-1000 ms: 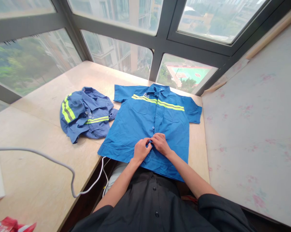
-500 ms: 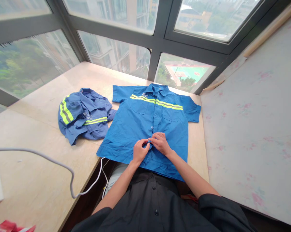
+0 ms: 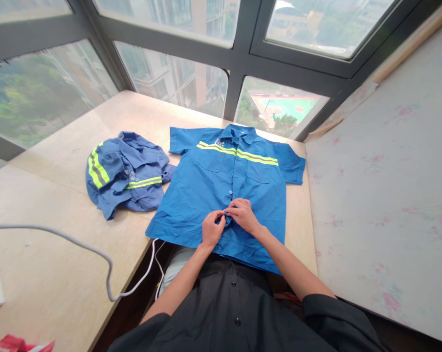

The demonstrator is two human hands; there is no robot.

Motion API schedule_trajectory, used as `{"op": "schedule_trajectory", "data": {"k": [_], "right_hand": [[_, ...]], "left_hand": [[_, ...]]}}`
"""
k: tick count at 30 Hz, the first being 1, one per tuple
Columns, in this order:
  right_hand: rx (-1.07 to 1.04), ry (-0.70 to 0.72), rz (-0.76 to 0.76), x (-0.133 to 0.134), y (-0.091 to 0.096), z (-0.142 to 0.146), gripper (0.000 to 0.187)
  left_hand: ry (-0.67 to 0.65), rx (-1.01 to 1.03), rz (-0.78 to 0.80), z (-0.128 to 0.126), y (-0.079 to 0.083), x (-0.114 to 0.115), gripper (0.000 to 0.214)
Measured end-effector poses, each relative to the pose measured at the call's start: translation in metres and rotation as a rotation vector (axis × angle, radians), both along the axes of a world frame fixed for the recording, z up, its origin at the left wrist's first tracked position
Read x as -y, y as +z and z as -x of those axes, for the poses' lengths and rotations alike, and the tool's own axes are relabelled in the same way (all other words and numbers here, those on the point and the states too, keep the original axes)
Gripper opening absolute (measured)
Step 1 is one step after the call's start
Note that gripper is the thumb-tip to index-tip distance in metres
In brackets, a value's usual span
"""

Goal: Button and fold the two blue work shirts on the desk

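Note:
A bright blue short-sleeved work shirt (image 3: 206, 190) with yellow reflective stripes lies spread flat, front up, on the wooden table (image 3: 59, 274). My left hand (image 3: 211, 228) and my right hand (image 3: 243, 215) meet at the shirt's button placket, low on the front. Both pinch the fabric edges together with closed fingers. The shirt's hem hangs slightly over the table edge toward me.
A crumpled darker blue work shirt (image 3: 127, 171) with reflective stripes lies to the left. A white cable (image 3: 96, 254) runs across the table and drops off its edge. A red packet (image 3: 11, 343) sits bottom left. A wall (image 3: 389, 171) stands to the right, with windows behind.
My hands stay pinched at the placket, with only small finger movements. The view has shifted slightly.

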State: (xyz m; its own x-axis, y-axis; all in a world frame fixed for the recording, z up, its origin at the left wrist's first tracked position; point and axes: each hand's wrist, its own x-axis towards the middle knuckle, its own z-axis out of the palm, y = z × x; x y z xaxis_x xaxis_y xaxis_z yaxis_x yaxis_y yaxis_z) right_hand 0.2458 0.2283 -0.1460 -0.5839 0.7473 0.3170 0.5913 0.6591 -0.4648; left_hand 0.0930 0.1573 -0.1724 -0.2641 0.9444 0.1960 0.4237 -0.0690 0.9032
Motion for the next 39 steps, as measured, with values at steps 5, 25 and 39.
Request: {"op": "schedule_trajectory", "data": {"k": [5, 25, 39], "right_hand": [[-0.019, -0.05, 0.105, -0.003, -0.003, 0.0, 0.011], [-0.004, -0.06, 0.215, -0.001, -0.009, 0.0, 0.022], [0.015, -0.117, 0.158, 0.008, -0.007, 0.01, 0.021]], "left_hand": [[0.013, 0.059, 0.069, -0.001, 0.001, -0.001, 0.013], [0.035, 0.16, 0.098, 0.0, 0.007, -0.001, 0.006], [0.021, -0.012, 0.058, 0.001, 0.009, -0.002, 0.006]]}}
